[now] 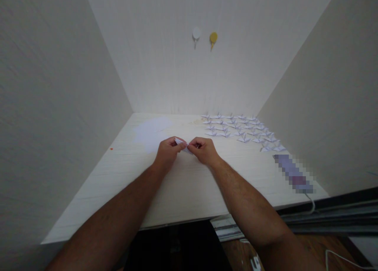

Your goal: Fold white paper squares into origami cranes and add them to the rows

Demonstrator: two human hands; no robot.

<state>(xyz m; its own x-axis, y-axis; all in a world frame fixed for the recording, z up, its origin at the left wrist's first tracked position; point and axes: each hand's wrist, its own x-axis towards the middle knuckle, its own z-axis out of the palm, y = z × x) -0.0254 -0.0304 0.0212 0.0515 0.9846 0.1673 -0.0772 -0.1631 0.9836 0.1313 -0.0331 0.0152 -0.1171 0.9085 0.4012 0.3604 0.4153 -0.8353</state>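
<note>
A small piece of pale folded paper (182, 144) lies between both my hands near the middle of the white table (177, 192). My left hand (167, 152) pinches its left end with closed fingers. My right hand (203, 150) pinches its right end, fingers curled. Most of the paper is hidden by my fingertips.
Several small folded paper cranes (242, 130) stand in rows at the back right of the table. A stack of pale paper sheets (152, 132) lies at the back left. A blurred flat object (293, 172) with a cable lies at the right edge. Two wall hooks (204, 37) hang above.
</note>
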